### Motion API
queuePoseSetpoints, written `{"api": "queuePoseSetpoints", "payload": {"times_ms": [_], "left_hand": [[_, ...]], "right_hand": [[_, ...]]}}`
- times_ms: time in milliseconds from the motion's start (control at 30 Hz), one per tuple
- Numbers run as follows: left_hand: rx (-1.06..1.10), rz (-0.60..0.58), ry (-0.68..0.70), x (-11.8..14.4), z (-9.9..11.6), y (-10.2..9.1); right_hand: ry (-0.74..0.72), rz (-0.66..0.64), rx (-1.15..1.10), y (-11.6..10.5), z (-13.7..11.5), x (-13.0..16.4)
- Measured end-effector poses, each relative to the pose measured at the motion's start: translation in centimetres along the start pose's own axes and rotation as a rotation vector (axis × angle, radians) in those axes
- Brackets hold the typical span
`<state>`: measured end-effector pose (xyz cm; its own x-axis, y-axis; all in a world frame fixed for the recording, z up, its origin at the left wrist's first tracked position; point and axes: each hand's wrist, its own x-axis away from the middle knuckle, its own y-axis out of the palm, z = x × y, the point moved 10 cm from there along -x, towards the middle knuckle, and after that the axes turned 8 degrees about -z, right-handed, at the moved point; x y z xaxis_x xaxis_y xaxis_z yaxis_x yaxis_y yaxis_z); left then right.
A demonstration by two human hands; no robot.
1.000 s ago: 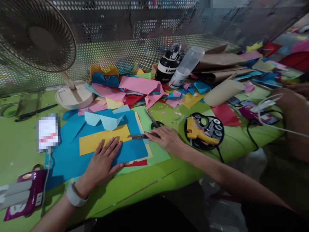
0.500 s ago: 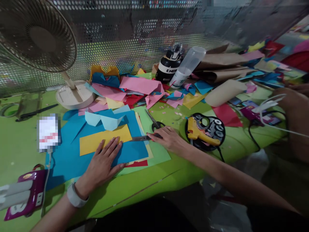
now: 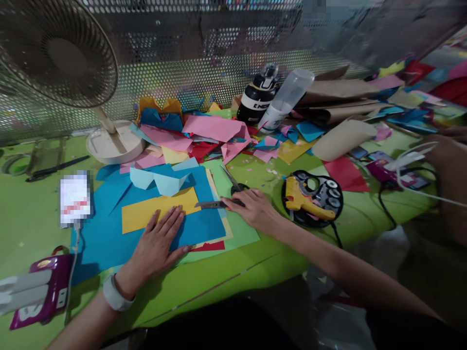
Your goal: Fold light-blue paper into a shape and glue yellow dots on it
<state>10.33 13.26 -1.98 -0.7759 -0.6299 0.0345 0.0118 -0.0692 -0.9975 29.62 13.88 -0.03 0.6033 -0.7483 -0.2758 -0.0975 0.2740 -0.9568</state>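
My left hand (image 3: 155, 248) lies flat, fingers spread, its fingertips pressing on a yellow paper strip (image 3: 140, 214) that rests on blue paper (image 3: 204, 228). In my right hand (image 3: 257, 209) is a utility knife (image 3: 213, 204), its handle partly hidden by my fingers. The blade points left, its tip over the strip's right end. Just beyond that hand, scissors (image 3: 233, 179) lie with their blades pointing away from me. A folded light-blue paper piece (image 3: 160, 182) with a cut-out edge stands behind the strip.
A yellow glue gun (image 3: 308, 201) sits in a black tray (image 3: 339, 214) at right. Behind are paper scraps (image 3: 215, 127), a black bottle (image 3: 255, 102) and a clear bottle (image 3: 292, 92). At left stand a fan (image 3: 113, 141), a phone (image 3: 75, 199) and a purple power strip (image 3: 47, 287). Another person's arm (image 3: 448, 180) is far right.
The knife has shifted slightly, its tip now overlapping the yellow strip's right end. My left hand stays on the strip. The whole view has moved a little.
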Motion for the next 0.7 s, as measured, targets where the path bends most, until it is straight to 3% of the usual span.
{"api": "queuePoseSetpoints", "payload": {"times_ms": [333, 700], "left_hand": [[0.007, 0.012, -0.001, 0.0, 0.1, 0.1], [0.016, 0.005, 0.000, 0.0, 0.1, -0.2]], "right_hand": [[-0.046, 0.011, 0.032, 0.4, -2.1, -1.3], [-0.051, -0.019, 0.022, 0.5, -1.9, -0.6]]}}
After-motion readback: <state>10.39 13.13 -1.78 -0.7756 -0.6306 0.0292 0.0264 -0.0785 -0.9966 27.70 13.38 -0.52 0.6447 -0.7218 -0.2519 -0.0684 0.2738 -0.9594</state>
